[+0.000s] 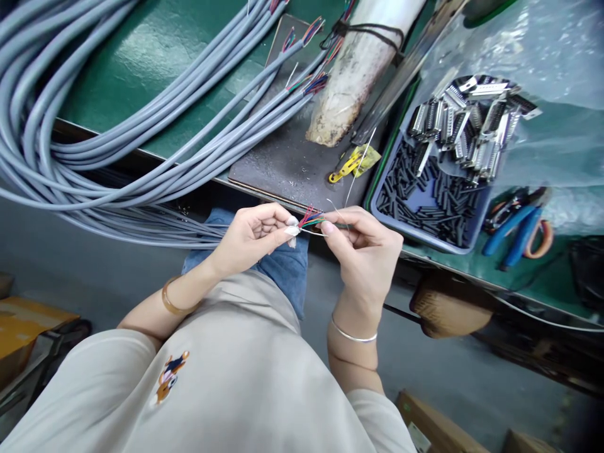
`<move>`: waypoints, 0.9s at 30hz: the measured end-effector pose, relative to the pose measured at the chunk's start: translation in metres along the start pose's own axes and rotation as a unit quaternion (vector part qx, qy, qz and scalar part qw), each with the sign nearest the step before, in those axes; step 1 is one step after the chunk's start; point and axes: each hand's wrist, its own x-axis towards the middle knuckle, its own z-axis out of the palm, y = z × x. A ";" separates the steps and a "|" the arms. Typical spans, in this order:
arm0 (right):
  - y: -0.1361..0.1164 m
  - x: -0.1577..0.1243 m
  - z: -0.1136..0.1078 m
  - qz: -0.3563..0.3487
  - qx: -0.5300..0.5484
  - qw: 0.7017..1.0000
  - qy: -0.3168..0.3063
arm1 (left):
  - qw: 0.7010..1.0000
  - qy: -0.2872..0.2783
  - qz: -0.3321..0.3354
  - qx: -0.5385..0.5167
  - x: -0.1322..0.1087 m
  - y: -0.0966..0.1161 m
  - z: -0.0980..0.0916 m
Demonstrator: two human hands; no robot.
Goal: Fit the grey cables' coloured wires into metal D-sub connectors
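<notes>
Close to my body, in front of the bench edge, my left hand (264, 229) pinches the end of a grey cable, with white wrapping on the fingertips. Thin coloured wires (311, 218), red, blue, green and white, fan out of that end towards the right. My right hand (361, 242) is closed at the wires' tips, thumb against forefinger, and a thin solder wire (357, 173) runs up from it. Just beyond the hands, a yellow clip (346, 168) lies on a dark board (283, 167). A bundle of grey cables (189, 151) with stripped ends spreads across the left.
A blue tray (438, 242) on the right holds black tubing pieces (410, 195) and metal connectors (488, 119) in a plastic bag. Blue-handled pliers (514, 233) lie beside it. A white tube (363, 69) points down over the board. Cardboard boxes (438, 425) stand on the floor.
</notes>
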 end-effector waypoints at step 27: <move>-0.003 0.002 -0.010 0.008 -0.010 0.999 -0.042 | 0.999 -0.023 -0.039 -0.012 -0.002 0.004 0.000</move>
